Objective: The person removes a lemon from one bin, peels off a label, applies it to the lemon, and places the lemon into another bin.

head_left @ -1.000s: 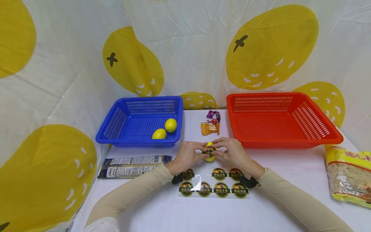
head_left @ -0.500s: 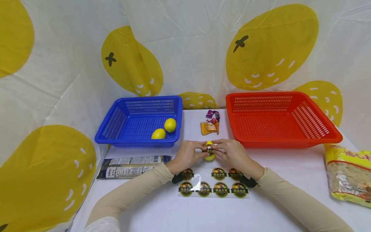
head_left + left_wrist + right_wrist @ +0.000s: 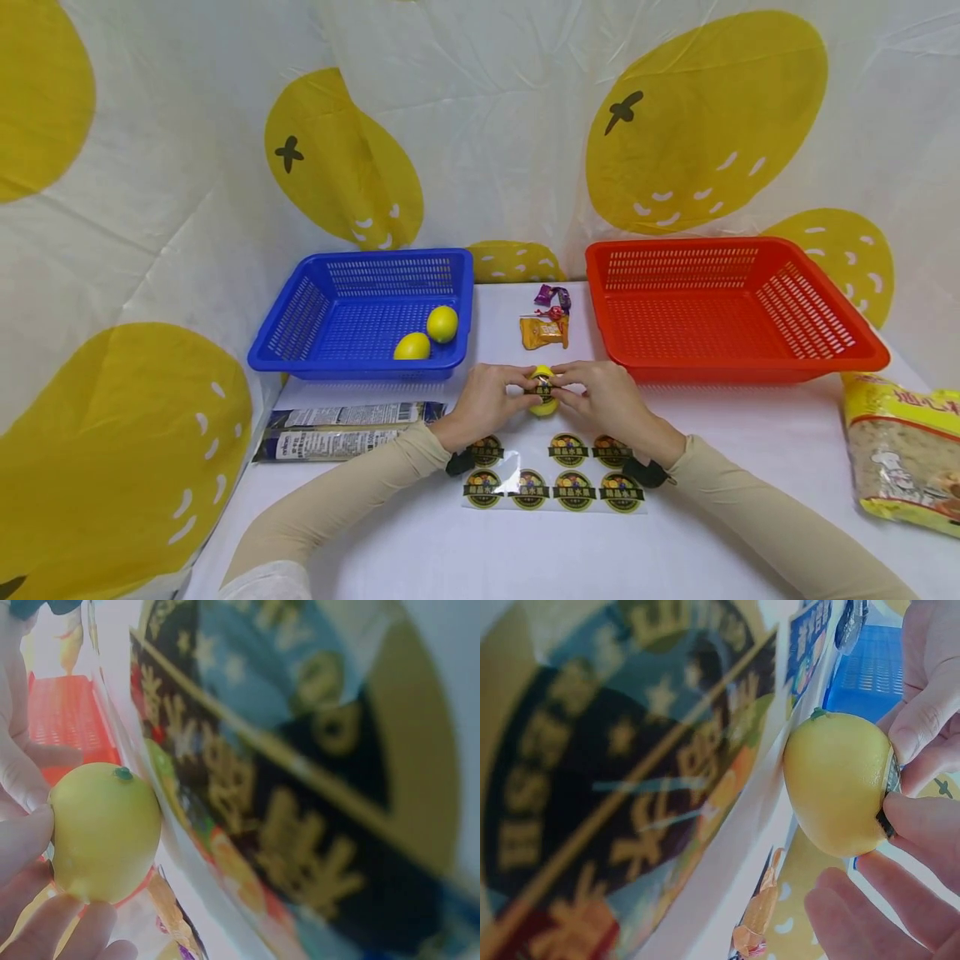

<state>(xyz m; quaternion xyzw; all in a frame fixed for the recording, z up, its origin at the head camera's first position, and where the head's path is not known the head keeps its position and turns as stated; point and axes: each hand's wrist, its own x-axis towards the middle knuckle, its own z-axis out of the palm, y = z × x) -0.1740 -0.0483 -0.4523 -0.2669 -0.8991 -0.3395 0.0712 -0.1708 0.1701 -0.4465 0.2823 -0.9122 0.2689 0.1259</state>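
A yellow lemon with a small green stem end sits on the white table between both hands. On its top is a round black-and-gold sticker, partly covered by fingertips. My left hand grips the lemon from the left, thumb and fingers at the sticker's edge. From the opposite side my right hand holds the lemon, its fingertips pressing the sticker. The right wrist view shows the sticker's dark edge lying against the lemon's skin. Under the wrists lies a clear sheet of round stickers.
A blue basket at back left contains two lemons. At back right stands a red basket. Wrapped candies lie between the baskets. Long dark packages are at left, a yellow food bag at far right.
The right fingers have shifted slightly inward over the sticker, covering more of its edge. The lemon, baskets and sticker sheet stay in place.
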